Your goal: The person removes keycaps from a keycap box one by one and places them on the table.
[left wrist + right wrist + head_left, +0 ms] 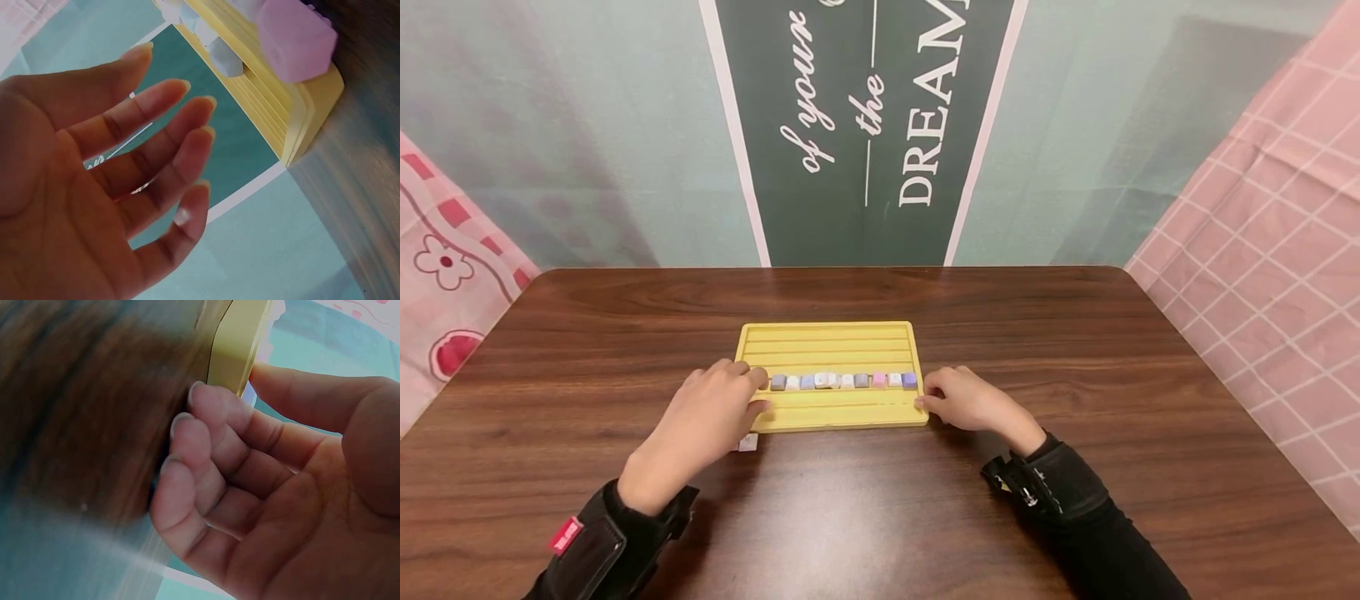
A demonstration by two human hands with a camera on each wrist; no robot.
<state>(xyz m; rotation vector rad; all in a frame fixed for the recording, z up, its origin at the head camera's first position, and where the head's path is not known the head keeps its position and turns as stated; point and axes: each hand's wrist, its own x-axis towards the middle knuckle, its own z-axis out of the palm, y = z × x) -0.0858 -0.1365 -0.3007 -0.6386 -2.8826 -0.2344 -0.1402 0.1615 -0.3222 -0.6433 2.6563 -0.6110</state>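
Observation:
A yellow ridged tray (835,412) lies on the table with a single row of small keycaps (847,381) across it, in grey, white, light blue, pink and purple. My left hand (718,408) hovers over the tray's left end, its fingers loosely bent and holding nothing. In the left wrist view a pink keycap (294,40) sits close to the tray's corner, apart from the fingertips. At the right end, my right hand (962,398) pinches the tray's edge, thumb on the rim (250,347) and index finger against the outer side.
White keycaps (748,442) lie on the table by the tray's front left corner, partly covered by the left hand. The brown wooden table (865,517) ends at a curtain with lettering (865,125). Pink cloths hang on both sides.

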